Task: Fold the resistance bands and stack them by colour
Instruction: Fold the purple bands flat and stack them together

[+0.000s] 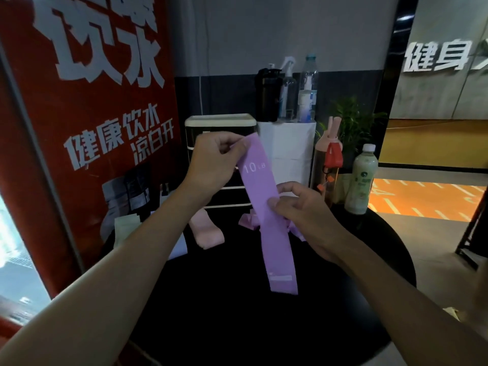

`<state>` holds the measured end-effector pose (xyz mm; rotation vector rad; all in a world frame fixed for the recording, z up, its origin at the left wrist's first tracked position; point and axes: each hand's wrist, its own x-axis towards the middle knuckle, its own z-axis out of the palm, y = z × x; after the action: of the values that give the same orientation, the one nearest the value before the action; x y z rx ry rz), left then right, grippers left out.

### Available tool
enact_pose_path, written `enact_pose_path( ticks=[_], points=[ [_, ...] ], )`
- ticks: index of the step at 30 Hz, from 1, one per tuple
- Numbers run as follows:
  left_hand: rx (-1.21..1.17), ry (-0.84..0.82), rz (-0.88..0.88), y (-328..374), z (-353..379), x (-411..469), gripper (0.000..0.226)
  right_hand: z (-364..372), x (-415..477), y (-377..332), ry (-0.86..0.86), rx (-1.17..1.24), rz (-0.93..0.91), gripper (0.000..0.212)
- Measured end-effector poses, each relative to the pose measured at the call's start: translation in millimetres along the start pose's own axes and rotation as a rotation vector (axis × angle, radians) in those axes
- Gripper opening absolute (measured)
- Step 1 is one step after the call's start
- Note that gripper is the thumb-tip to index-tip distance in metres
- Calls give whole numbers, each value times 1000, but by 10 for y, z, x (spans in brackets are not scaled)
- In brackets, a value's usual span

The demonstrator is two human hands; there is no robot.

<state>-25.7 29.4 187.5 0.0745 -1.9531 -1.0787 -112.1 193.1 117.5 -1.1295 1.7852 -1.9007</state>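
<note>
A long purple resistance band [274, 249] marked "10 LB" hangs stretched out above the round black table [237, 326]. My left hand [214, 159] pinches its top end, raised in front of the drawer unit. My right hand [303, 210] pinches the band near its middle, lower and to the right. The band's bottom end hangs down to the tabletop. A folded pale pink band [207, 232] lies on the table behind my left forearm. More purple band material [248, 220] lies bunched on the table behind the held band, partly hidden by my right hand.
A small black and white drawer unit [220, 122] stands at the table's back. A white box [287, 149] carries bottles [306, 96]. A pink bottle [327, 165] and a green drink bottle [360, 180] stand at the right. A red sign [87, 114] rises close on the left.
</note>
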Motion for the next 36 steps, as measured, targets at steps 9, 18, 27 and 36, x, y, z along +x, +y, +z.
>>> enact_pose_path(
  ticks=[9,18,27,36],
  points=[
    [-30,95,-145,-62,-258,-121,15,28,-393,369,-193,119,190,32],
    [17,155,-190,-284,-471,-354,20,-164,-647,636,-303,98,261,31],
    [81,113,-391,-800,-586,-920,15,-620,-724,598,-75,-259,272,10],
    [225,-23,-455,-1049,-445,-1338,9,-928,-699,774,-17,-568,304,12]
  ],
)
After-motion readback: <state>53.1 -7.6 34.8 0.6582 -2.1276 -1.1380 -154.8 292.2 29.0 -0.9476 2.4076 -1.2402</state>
